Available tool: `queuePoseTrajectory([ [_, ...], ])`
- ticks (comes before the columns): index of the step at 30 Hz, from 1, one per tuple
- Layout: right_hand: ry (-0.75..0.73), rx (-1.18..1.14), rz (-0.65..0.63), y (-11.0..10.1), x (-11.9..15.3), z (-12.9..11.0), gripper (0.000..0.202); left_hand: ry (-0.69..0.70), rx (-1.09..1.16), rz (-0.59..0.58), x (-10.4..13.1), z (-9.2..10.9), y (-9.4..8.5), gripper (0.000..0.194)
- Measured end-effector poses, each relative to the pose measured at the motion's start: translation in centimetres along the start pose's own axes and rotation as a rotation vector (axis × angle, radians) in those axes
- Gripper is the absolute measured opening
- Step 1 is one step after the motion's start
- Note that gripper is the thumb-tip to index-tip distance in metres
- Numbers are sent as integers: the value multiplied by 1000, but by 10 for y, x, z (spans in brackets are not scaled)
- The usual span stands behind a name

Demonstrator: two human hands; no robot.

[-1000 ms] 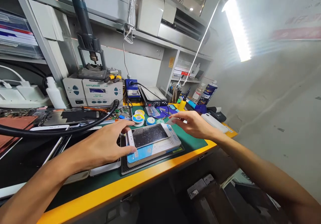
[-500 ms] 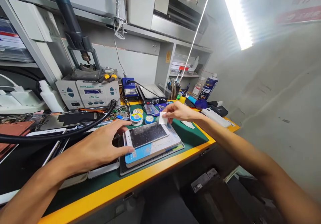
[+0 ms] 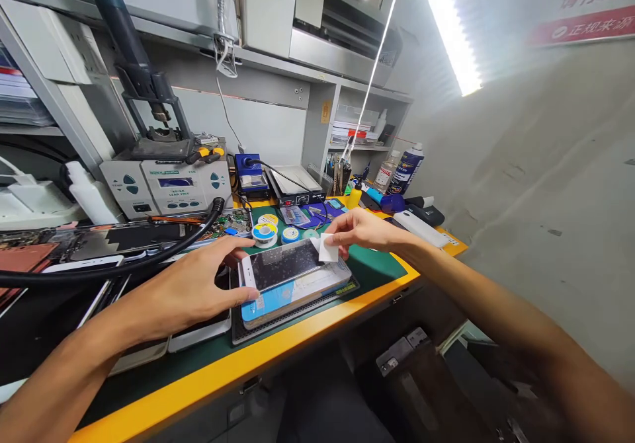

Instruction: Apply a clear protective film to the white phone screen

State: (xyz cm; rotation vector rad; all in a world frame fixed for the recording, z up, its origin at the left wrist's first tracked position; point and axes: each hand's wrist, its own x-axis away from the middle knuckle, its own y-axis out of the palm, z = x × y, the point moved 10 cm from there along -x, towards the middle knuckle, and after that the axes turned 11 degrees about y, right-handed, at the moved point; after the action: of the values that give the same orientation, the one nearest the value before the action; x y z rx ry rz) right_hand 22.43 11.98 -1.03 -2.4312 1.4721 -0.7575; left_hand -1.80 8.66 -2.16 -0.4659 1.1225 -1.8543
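Note:
A white-framed phone (image 3: 282, 264) with a dark, speckled screen lies face up on a blue and white box (image 3: 297, 292). The box rests on a dark perforated pad (image 3: 238, 332). My left hand (image 3: 201, 281) spans the phone's left end, thumb on the near corner and fingers at the far edge, gripping it. Between the thumb and fingers of my right hand (image 3: 361, 229) is a small white square card (image 3: 328, 248), held over the right end of the phone.
Solder spools (image 3: 264, 233) stand behind the phone. A grey soldering station (image 3: 173, 188) with a black hose (image 3: 198, 235) is at the left, near several opened phones. A yellow bottle (image 3: 354, 195) and a white phone case (image 3: 421, 229) are at the right.
My right hand has moved slightly right and toward me relative to the phone, and the white card now sits lower over its right end. The whole view has shifted a little.

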Motion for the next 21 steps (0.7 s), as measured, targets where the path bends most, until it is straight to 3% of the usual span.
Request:
queuePoseTrajectory([
  [3, 22, -35, 79, -7, -7, 5, 28, 11, -5, 5, 0, -2, 0, 85],
  [10, 71, 39, 188, 7, 1, 18, 32, 86, -39, 14, 1, -4, 0, 83],
  [14, 102, 7, 252, 19, 15, 15, 31, 109, -63, 13, 1, -4, 1, 81],
  [21, 63, -16, 250, 50, 19, 3, 23, 121, -60, 11, 1, -3, 2, 81],
])
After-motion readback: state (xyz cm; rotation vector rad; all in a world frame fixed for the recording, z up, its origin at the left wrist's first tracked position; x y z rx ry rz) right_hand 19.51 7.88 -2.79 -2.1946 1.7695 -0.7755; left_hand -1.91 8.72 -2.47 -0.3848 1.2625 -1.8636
